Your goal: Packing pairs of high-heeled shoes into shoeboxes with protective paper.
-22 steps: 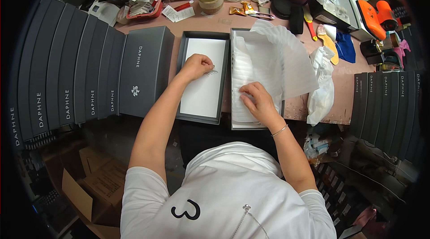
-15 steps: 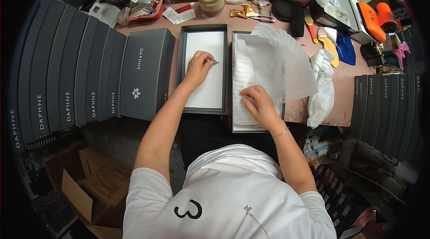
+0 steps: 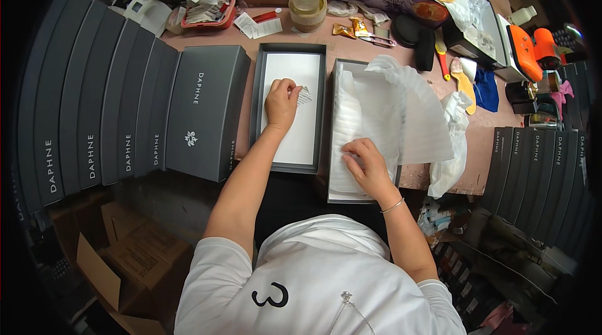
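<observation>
My left hand (image 3: 283, 106) pinches a small grey-and-white printed slip (image 3: 304, 95) between thumb and fingertips. It hovers over a shallow dark grey box part (image 3: 256, 115) whose inside is lined in white (image 3: 295, 140). To the right stands an open shoebox (image 3: 351, 199) holding rippled white wrapping sheets (image 3: 346, 112), one of which (image 3: 426, 125) spreads over its right side. My right hand (image 3: 369, 165) lies over the near part of that wrapping, its fingers loosely bent and the thumb apart. It grips nothing that I can see.
Closed grey shoeboxes (image 3: 207, 109) line the left side, and more (image 3: 533, 172) stand at the right. Crumpled white paper (image 3: 448, 147) lies right of the open box. Behind are a jar (image 3: 307, 5), a red basket (image 3: 210, 14), a yellow-red brush (image 3: 443, 59) and an orange tool (image 3: 523, 53).
The slip in my left hand now shows more of its printed face, the hand having turned slightly. My right hand stays over the wrapping. The whole view has shifted a little.
</observation>
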`<action>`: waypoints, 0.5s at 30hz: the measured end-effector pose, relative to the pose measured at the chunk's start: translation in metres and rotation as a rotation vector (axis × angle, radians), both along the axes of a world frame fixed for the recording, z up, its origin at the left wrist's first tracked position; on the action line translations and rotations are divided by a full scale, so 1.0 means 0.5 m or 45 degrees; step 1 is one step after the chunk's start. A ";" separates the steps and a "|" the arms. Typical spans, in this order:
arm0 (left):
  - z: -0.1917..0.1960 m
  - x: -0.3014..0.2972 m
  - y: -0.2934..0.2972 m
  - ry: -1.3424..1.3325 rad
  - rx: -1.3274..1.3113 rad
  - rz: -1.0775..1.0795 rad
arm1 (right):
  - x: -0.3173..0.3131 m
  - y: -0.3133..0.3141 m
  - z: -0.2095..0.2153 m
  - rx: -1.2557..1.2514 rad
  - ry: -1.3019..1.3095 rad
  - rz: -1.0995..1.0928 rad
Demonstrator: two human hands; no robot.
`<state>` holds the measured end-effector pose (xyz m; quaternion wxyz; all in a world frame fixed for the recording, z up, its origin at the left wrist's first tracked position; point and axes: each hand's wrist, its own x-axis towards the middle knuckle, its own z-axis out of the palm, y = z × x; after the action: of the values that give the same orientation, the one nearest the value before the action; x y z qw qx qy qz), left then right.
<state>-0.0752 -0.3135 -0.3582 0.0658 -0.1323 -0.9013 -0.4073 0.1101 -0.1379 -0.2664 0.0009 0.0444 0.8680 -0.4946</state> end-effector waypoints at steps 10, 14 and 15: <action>0.013 0.101 -0.037 0.173 -0.637 -0.570 | 0.015 -0.009 -0.003 -0.029 0.023 -0.003; 0.046 0.087 0.001 -0.064 -0.753 -0.560 | 0.017 -0.007 -0.010 -0.048 0.034 -0.039; 0.048 0.090 0.006 -0.040 -0.768 -0.518 | 0.021 -0.007 -0.011 -0.079 0.018 -0.027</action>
<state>-0.0304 -0.3105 -0.3343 -0.0726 -0.3160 -0.9370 -0.1299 0.1207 -0.1415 -0.2720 -0.0092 0.0500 0.8516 -0.5217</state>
